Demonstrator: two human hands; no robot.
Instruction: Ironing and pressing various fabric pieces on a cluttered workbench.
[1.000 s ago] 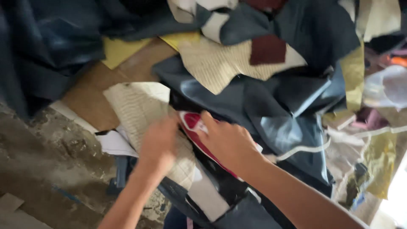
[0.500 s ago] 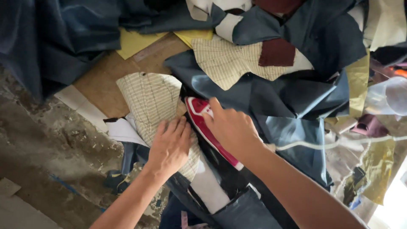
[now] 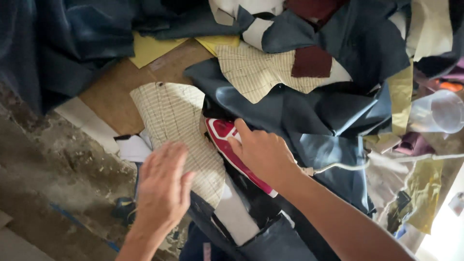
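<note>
Rough, stained concrete floor (image 3: 43, 174) fills the lower left of our view, and a brown board serving as our bench (image 3: 121, 92) slants up from it, buried under a heap of cut fabric. Navy cloth (image 3: 333, 121) spreads across the middle and up to twelve o'clock; yellow scraps (image 3: 150, 48) lie at eleven, a dark red patch (image 3: 311, 62) at one, and a clear plastic cup (image 3: 437, 112) at three. We see no labels or signs we can make out.

Our right hand (image 3: 263, 154) is closed over the handle of a red and white iron (image 3: 227, 145), fingers wrapped on top, the pointed nose aimed toward eleven o'clock. A pale cord (image 3: 338, 166) runs from the iron's heel toward three. Our left hand (image 3: 162, 186) is open and flat, fingers together, holding nothing; motion blur keeps us from telling whether it touches the cloth beneath. It hovers at seven o'clock from the iron, just beside it. A cream checked fabric piece (image 3: 171, 121) lies under and above the left hand, directly at nine o'clock of the iron's nose, its edge meeting the iron's side. A second checked piece (image 3: 261, 72) sits at twelve
</note>
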